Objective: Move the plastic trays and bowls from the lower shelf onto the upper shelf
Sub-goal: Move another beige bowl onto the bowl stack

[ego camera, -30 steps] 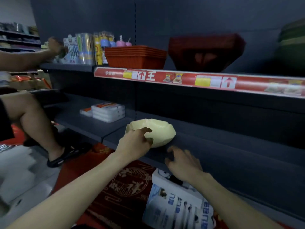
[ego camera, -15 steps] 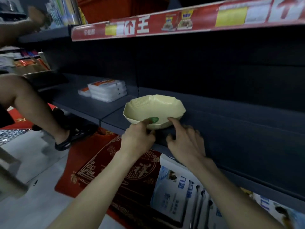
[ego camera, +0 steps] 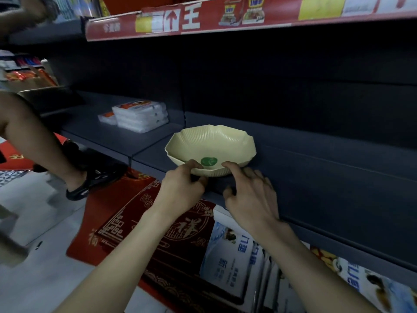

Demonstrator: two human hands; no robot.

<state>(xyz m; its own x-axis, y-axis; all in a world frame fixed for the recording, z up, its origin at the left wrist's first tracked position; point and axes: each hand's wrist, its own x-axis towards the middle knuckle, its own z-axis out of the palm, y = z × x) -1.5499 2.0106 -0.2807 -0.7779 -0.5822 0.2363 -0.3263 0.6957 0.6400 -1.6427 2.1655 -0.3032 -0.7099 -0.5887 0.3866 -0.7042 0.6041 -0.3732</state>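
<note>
Above both hands, the upper shelf [ego camera: 282, 21] is fronted by a red price strip [ego camera: 189, 20]. Level with them runs the dark lower shelf [ego camera: 327, 172], on whose front edge the bowl [ego camera: 209, 143] is seated, just beyond the fingertips. Its near rim is pinched by the left hand [ego camera: 180, 188] — thumb over the edge — while the right hand [ego camera: 250, 197] is spread loosely, only its forefinger laid on the rim. Lifted from one side, the bowl could tip or be knocked against the strip. It is pale yellow, ribbed and scalloped, marked by a green sticker [ego camera: 208, 161].
</note>
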